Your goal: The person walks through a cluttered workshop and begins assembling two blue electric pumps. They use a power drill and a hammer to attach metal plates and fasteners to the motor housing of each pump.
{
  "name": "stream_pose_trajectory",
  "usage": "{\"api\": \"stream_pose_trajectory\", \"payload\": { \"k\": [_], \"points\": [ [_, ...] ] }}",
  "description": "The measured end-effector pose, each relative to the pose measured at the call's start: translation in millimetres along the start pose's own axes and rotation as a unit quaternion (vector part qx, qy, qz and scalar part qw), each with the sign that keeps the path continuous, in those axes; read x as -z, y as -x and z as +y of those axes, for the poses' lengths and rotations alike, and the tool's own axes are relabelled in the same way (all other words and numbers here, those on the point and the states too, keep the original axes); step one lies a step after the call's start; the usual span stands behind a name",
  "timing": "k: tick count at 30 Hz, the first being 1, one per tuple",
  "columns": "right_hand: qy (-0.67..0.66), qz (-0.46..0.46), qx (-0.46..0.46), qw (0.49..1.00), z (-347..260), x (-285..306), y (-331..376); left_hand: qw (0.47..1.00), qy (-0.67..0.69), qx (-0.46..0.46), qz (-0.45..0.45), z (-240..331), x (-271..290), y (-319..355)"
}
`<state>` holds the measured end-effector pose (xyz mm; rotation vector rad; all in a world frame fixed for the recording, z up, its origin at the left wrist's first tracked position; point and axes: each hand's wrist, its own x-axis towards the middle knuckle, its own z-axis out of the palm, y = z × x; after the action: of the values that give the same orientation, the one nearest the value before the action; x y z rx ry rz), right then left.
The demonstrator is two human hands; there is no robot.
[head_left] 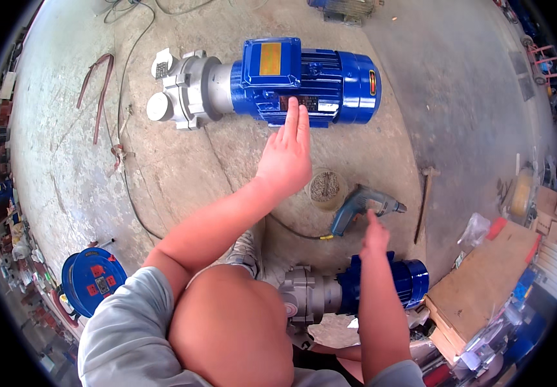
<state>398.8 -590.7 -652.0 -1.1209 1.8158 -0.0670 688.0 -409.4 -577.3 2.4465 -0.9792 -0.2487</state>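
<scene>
A large blue electric motor [310, 80] with a grey pump head [185, 90] lies on the concrete floor ahead of me. My left hand [287, 155] is stretched out flat, fingers together, its fingertips touching the motor's near side by a small plate. My right hand [375, 235] reaches toward a blue power drill [362, 205] on the floor, one finger extended, holding nothing. A smaller blue motor pump [356, 290] lies beneath my right forearm, close to my knee.
A round tin of small fasteners [324, 187] sits beside the drill. A hammer [425, 200] lies to the right. A blue cable reel [91, 280] stands at the lower left. Cardboard boxes [478, 287] and clutter fill the right edge. Cables and bent rods [101, 90] lie at the upper left.
</scene>
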Motion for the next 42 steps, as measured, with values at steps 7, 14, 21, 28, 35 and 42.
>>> {"api": "stream_pose_trajectory", "payload": {
  "k": [7, 14, 21, 28, 35, 42],
  "points": [
    [0.013, -0.048, 0.046, 0.998, 14, -49, 6, 0.998, 0.018, 0.007, -0.061, 1, -6, -3],
    [0.036, -0.042, -0.032, 0.998, 27, -57, -33, 0.997, -0.01, 0.012, -0.073, -2, -16, -5],
    [0.195, 0.095, 0.09, 0.972, 25, -36, -16, 0.998, -0.047, -0.005, -0.036, -2, -23, -6],
    [-0.022, -0.093, 0.208, 0.973, -27, 16, 144, 0.996, -0.077, -0.015, -0.043, -10, -17, -2],
    [0.142, -0.254, 0.427, 0.856, -64, 22, 201, 0.991, -0.079, 0.014, -0.104, -2, -13, -9],
    [0.27, -0.315, 0.493, 0.765, -77, -19, 198, 0.993, 0.08, 0.0, -0.082, -20, -14, -4]
  ]
}}
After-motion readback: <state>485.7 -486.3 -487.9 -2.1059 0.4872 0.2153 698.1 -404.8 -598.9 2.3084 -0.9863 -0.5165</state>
